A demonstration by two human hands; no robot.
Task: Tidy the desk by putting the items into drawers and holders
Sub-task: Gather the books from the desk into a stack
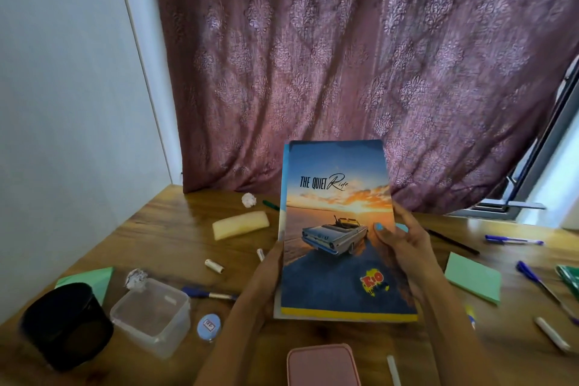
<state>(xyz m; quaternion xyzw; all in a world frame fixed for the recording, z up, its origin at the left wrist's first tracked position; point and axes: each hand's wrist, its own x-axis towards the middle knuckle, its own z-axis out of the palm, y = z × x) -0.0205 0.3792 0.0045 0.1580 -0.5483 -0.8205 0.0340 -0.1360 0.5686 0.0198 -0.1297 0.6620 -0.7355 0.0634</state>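
A notebook (336, 229) with a sunset-and-convertible cover reading "THE QUIET Ride" is held upright above the counter (175, 247), cover facing the camera. The left hand (266, 279) grips its left edge low down; the right hand (404, 244) holds the right edge, thumb across the cover. A second, plainer book edge shows just behind its lower left.

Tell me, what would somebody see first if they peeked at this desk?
First, the notebook with a car and sunset on its cover, held up mid-desk by the left hand and right hand. Behind it hangs a big purple curtain. At the desk's left sit a black cup and a clear plastic box.
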